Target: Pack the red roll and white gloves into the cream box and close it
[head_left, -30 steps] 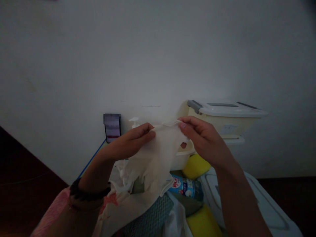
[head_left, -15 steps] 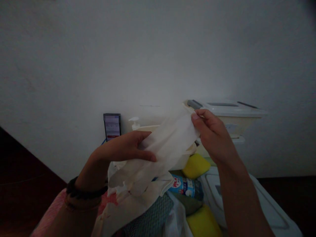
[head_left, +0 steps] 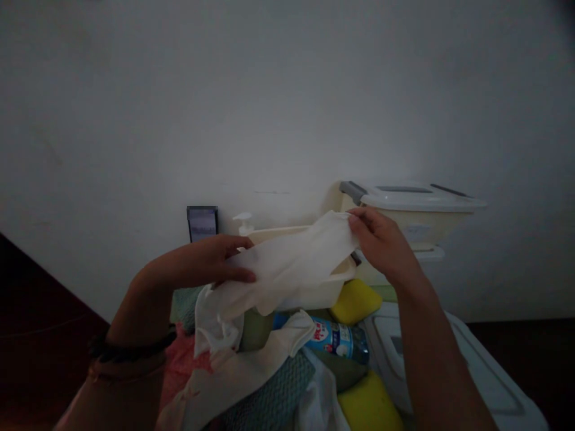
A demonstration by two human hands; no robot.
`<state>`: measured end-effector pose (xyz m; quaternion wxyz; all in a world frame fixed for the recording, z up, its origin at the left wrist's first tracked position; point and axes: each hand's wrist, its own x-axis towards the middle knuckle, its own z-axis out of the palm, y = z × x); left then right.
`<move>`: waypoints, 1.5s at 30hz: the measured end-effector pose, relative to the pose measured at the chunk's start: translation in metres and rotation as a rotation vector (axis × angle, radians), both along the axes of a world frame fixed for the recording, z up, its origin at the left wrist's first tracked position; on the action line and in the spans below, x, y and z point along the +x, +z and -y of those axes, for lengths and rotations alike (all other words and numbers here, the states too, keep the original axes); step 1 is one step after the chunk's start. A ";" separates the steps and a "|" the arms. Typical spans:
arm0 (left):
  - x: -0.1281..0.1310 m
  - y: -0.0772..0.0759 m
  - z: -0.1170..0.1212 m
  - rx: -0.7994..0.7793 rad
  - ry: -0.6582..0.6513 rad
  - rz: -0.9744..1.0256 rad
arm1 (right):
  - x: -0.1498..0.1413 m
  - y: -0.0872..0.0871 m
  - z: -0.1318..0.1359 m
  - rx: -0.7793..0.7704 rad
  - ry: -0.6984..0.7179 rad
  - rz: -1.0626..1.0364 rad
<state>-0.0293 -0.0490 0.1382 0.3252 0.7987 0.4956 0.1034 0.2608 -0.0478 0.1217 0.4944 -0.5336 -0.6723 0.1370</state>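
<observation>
A piece of thin white cloth [head_left: 299, 257] is stretched between my two hands. My left hand [head_left: 220, 258] grips its left part between thumb and fingers, and a dark band circles that wrist. The upper right corner is pinched by my right hand [head_left: 380, 239]. Behind and below the cloth stands a cream plastic basin [head_left: 321, 294], partly covered. Lower down lies another stretch of white fabric [head_left: 251, 371] with small reddish marks; whether it joins the held cloth I cannot tell.
Around it lie a blue-labelled bottle [head_left: 336, 340], a yellow piece [head_left: 357, 300], a second yellow piece [head_left: 371, 402], and a teal textured cloth [head_left: 274, 392]. Lidded boxes [head_left: 417, 200] stand right, a phone [head_left: 202, 223] and a pump top [head_left: 244, 220] left, before the wall [head_left: 287, 108].
My left hand has moved left, drawing the white cloth flatter and wider. The right hand has dropped slightly. More of the bottle and basin shows beneath the cloth.
</observation>
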 end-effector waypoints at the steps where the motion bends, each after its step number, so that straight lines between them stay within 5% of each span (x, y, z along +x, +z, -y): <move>1: -0.001 -0.001 -0.001 0.029 0.020 -0.034 | 0.000 -0.001 -0.001 -0.044 0.011 0.016; 7: 0.001 -0.006 -0.008 0.175 0.028 -0.140 | 0.000 -0.008 -0.005 -0.149 0.107 0.042; 13: 0.004 -0.010 -0.009 0.120 0.009 -0.144 | -0.002 -0.010 -0.007 -0.167 0.144 -0.019; 19: -0.003 -0.002 -0.008 0.207 -0.016 0.001 | -0.008 -0.002 0.000 -0.155 0.212 -0.191; 24: -0.015 0.006 0.000 0.235 0.173 0.291 | -0.018 0.005 0.010 -0.226 0.325 -0.315; 29: -0.019 0.002 -0.003 0.310 0.290 0.129 | -0.024 -0.006 0.005 -0.292 0.377 -0.267; 37: -0.022 -0.011 -0.017 0.261 0.181 -0.236 | -0.023 -0.011 -0.002 -0.180 0.296 -0.081; 45: 0.003 -0.010 -0.008 0.357 0.032 -0.118 | -0.032 -0.010 0.001 -0.184 0.418 -0.236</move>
